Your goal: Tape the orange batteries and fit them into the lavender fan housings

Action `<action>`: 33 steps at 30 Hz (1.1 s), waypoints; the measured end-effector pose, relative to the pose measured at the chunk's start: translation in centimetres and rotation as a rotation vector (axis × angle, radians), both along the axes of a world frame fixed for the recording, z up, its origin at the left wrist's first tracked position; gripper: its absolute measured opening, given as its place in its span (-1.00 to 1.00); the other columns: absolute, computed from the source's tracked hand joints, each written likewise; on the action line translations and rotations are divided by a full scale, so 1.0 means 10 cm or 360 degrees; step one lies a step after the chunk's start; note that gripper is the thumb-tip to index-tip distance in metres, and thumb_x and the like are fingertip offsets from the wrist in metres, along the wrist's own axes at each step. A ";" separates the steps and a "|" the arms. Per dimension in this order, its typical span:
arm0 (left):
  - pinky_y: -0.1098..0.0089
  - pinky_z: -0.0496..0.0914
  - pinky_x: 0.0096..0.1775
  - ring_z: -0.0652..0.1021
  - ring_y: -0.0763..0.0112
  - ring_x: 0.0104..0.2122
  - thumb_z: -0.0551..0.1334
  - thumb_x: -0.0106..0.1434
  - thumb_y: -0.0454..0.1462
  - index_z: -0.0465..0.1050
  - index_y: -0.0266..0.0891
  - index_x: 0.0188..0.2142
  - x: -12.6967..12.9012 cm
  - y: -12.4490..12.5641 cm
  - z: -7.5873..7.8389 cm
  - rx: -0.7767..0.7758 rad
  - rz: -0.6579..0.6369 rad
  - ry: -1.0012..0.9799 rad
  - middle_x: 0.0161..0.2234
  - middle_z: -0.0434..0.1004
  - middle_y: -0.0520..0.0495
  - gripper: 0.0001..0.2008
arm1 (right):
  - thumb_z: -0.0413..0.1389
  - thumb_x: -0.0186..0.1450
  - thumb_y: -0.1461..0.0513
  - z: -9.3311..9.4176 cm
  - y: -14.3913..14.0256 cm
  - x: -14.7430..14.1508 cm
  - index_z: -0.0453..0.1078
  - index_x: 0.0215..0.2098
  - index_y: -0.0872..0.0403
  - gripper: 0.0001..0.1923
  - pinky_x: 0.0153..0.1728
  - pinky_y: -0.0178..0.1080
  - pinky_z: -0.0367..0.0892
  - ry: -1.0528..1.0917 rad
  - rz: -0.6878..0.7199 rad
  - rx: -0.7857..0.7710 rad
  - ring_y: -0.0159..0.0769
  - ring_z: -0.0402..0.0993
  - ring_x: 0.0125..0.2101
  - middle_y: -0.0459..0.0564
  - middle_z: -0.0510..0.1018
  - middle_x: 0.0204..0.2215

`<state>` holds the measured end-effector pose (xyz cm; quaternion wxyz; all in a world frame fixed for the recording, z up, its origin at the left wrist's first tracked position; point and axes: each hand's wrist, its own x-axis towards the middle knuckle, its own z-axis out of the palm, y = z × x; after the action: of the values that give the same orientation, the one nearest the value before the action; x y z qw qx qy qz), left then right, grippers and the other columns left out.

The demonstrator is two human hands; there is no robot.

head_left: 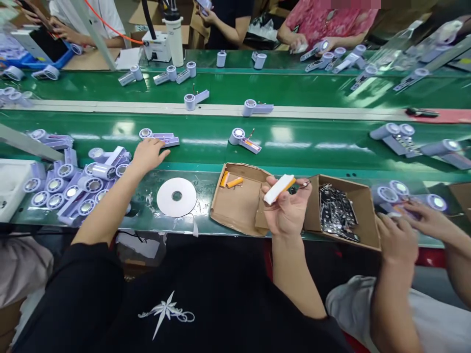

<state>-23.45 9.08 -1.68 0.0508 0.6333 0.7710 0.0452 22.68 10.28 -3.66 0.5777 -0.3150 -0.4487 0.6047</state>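
Observation:
My right hand [289, 208] is raised over the front of the bench and grips a white cylindrical battery [278, 189] with an orange end and thin wires. My left hand [148, 154] reaches out to the left, palm down, its fingers touching a lilac handheld fan housing [161, 137] on the green conveyor belt [206, 147]. Just left of that hand lies a pile of the same lilac housings [79, 181].
A flat cardboard tray [239, 206] holds two orange batteries [230, 181]. A cardboard box [362, 215] holds dark circuit boards. A white tape roll [176, 197] lies on the bench. A co-worker's hands [408, 230] work at the right. More people sit across the belt.

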 end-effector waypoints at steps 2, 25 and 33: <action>-0.32 0.29 0.35 0.38 -0.40 0.40 0.16 0.51 -0.09 0.60 -0.34 0.28 -0.11 0.26 -0.06 -0.0050 0.0050 0.0244 0.37 0.50 -0.52 -0.48 | 0.50 0.33 0.02 -0.02 -0.02 0.09 0.40 0.15 -0.46 -0.47 -0.11 -0.21 0.73 0.0046 -0.0016 0.0055 -0.26 0.80 0.03 -0.24 0.75 0.02; 0.29 0.43 0.00 0.70 0.11 0.04 0.14 0.54 -0.09 0.68 -0.05 0.17 0.37 1.27 -0.41 -0.0176 -0.0353 -0.0172 0.07 0.79 -0.13 -0.61 | 0.28 0.50 0.22 -0.01 1.66 -1.92 0.48 0.43 0.04 -0.45 0.12 -0.09 0.55 -0.1976 0.0916 0.0938 -0.06 0.76 -0.06 0.08 0.82 -0.06; 0.26 0.47 0.07 0.71 0.11 0.07 0.16 0.53 -0.14 0.70 0.00 0.10 0.64 1.35 -0.48 -0.0048 -0.0269 -0.0286 0.08 0.80 -0.07 -0.66 | 0.17 0.60 0.10 0.01 1.64 -1.98 0.33 0.57 -0.16 -0.40 0.08 0.01 0.55 -0.2864 0.1106 0.1243 0.15 0.73 0.07 0.25 0.74 0.15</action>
<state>-17.05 22.58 -6.46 0.1330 0.6885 0.7078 0.0857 2.86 26.70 -3.59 -0.1148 -0.2941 -0.9444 0.0921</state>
